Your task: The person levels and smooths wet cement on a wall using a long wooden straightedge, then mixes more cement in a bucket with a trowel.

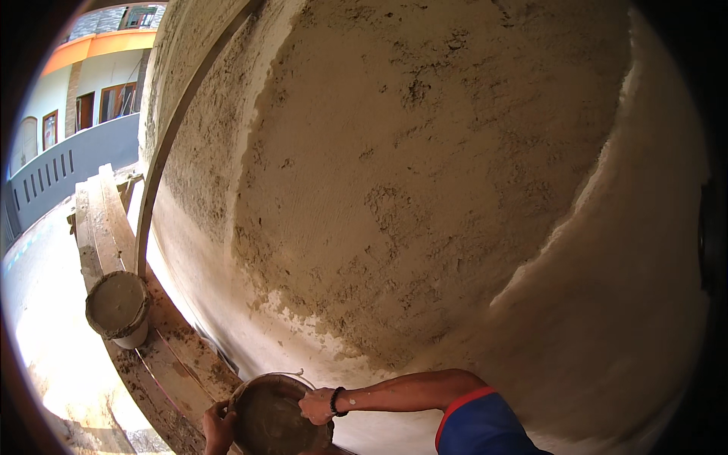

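Note:
A round bucket (255, 383) with wet grey mortar (271, 421) in it stands low in the view, close to the plastered wall (425, 174). My left hand (218, 429) has its fingers curled over the bucket's left rim. Over the bucket's right side is my right hand (316, 406), closed, with a dark beaded bracelet on the wrist. What its fingers hold, if anything, is hidden. Grey spots of mortar mark the right forearm.
A whitish bucket (135, 335) full of mortar sits at the left on mortar-stained planks (176, 362). One long narrow strip (168, 136) leans against the wall. Raised plaster edges (561, 224) cross the wall. Beyond the planks are a grey fence (68, 171) and a building (106, 68).

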A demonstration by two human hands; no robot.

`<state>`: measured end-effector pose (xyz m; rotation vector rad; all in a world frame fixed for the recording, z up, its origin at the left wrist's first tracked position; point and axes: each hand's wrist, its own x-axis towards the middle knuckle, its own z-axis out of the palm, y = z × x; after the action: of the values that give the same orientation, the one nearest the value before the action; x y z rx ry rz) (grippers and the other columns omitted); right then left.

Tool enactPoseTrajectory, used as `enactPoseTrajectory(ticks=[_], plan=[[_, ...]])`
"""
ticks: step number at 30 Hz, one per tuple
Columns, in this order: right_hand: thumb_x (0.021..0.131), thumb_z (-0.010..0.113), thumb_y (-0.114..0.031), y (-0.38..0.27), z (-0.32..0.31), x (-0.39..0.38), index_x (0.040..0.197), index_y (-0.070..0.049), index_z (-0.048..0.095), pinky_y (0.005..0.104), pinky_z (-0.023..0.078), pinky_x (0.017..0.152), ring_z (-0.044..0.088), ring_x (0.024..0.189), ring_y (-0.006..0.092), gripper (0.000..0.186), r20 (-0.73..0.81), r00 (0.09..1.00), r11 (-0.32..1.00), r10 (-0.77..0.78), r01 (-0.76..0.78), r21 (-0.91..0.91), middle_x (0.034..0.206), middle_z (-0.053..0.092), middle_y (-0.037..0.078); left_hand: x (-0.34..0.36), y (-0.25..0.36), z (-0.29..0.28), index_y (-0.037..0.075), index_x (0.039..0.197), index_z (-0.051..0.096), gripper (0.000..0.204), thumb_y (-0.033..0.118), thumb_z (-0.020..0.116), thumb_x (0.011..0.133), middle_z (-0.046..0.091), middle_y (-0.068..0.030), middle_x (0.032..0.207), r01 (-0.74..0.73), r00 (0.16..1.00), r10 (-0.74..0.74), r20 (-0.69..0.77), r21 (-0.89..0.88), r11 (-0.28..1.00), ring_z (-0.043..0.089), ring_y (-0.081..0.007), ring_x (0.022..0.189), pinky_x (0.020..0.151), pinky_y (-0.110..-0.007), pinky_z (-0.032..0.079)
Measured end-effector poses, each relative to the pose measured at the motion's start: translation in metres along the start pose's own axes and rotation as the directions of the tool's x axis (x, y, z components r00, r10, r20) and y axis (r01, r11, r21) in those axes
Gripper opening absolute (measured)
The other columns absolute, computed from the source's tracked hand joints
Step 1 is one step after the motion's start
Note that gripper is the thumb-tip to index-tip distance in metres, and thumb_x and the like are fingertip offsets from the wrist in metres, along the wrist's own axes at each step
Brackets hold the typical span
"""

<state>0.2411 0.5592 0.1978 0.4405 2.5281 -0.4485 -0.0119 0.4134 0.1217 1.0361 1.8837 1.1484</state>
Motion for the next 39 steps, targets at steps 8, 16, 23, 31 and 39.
enactPoseTrajectory(ticks=[8, 16, 23, 31, 39], plan=[[0.079, 0.061, -0.025, -0.021, -0.027, -0.041, 0.075, -0.004, 0.05, 0.0348, 0.039, 0.043, 0.05, 0.046, 0.0181, 0.023, 0.333, 0.908, 0.629, 0.253, -0.416, 0.657, 0.056, 0.05, 0.007, -0.01, 0.021, -0.001, 0.004, 0.113, 0.066, 0.041, 0.016, 0.066, 0.074, 0.068, -0.018, 0.079, -0.075, 0.995, 0.079, -0.063, 0.06, 0.995, 0.067, -0.0296, 0.074, 0.072, -0.038, 0.051], [0.081, 0.052, -0.016, -0.043, -0.066, -0.092, 0.099, 0.0, 0.053, 0.0509, 0.051, 0.07, 0.064, 0.077, 0.0412, 0.024, -0.061, 0.97, 0.967, 0.236, -0.229, 0.11, 0.083, 0.064, 0.023, -0.02, 0.036, -0.007, 0.003, 0.119, 0.063, 0.043, 0.014, 0.061, 0.077, 0.068, -0.0208, 0.09, 0.019, 1.0, -0.02, 0.019, 0.057, 0.998, 0.067, -0.0274, 0.084, 0.078, -0.038, 0.05], [0.082, 0.051, -0.013, -0.04, -0.003, -0.058, 0.092, 0.001, 0.059, 0.0385, 0.053, 0.057, 0.067, 0.068, 0.0278, 0.019, -0.22, 0.975, 0.965, 0.011, -0.068, -0.253, 0.071, 0.065, 0.017, -0.025, 0.022, -0.001, 0.0, 0.118, 0.062, 0.039, 0.007, 0.061, 0.08, 0.067, -0.0213, 0.096, -0.189, 0.982, 0.189, -0.014, 0.043, 0.981, 0.066, -0.0326, 0.089, 0.079, -0.037, 0.049], [0.072, 0.062, -0.014, -0.071, -0.016, -0.055, 0.111, 0.005, 0.06, 0.0347, 0.052, 0.059, 0.066, 0.073, 0.0244, 0.044, -0.153, 0.988, 0.936, 0.034, -0.085, -0.343, 0.077, 0.065, 0.014, -0.029, 0.015, 0.0, 0.004, 0.108, 0.067, 0.026, 0.008, 0.06, 0.083, 0.064, -0.0196, 0.106, -0.217, 0.976, 0.214, 0.038, 0.121, 0.969, 0.063, -0.0366, 0.097, 0.084, -0.039, 0.049], [0.077, 0.056, -0.011, -0.099, -0.041, -0.054, 0.101, 0.003, 0.061, 0.0371, 0.052, 0.059, 0.065, 0.071, 0.0287, 0.027, -0.159, 0.985, 0.962, 0.072, -0.111, -0.251, 0.077, 0.063, 0.017, -0.037, 0.027, -0.018, 0.003, 0.1, 0.068, 0.021, 0.007, 0.06, 0.082, 0.065, -0.0148, 0.097, -0.162, 0.98, 0.14, 0.145, 0.159, 0.974, 0.064, -0.0338, 0.091, 0.081, -0.04, 0.049]])
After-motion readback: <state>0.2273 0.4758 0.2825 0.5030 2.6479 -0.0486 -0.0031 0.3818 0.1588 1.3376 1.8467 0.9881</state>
